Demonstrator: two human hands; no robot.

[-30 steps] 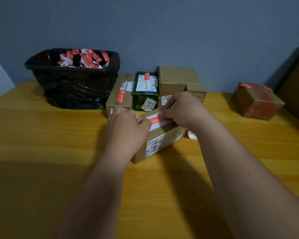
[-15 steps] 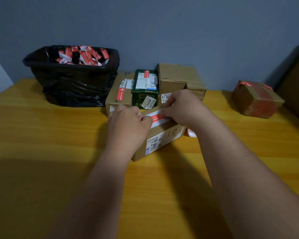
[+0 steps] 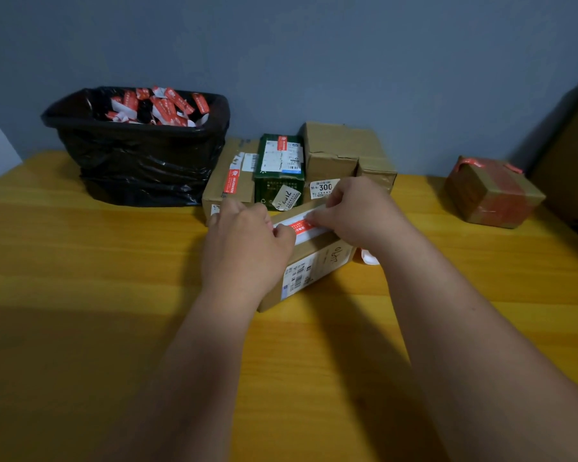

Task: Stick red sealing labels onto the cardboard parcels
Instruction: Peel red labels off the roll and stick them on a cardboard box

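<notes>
A red-and-white sealing label (image 3: pixel 300 227) lies across the top of a brown cardboard parcel (image 3: pixel 309 265) at frame centre, on a yellow wooden table (image 3: pixel 80 295). The left hand (image 3: pixel 244 248) and right hand (image 3: pixel 364 211) pinch its ends, fingers closed on it. A black bin (image 3: pixel 141 161) of label scraps stands upper left.

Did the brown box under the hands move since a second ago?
No. The brown box keeps the same spot and angle next to the green box behind it. Only the whole view shifted a little, as the camera moved.
</notes>
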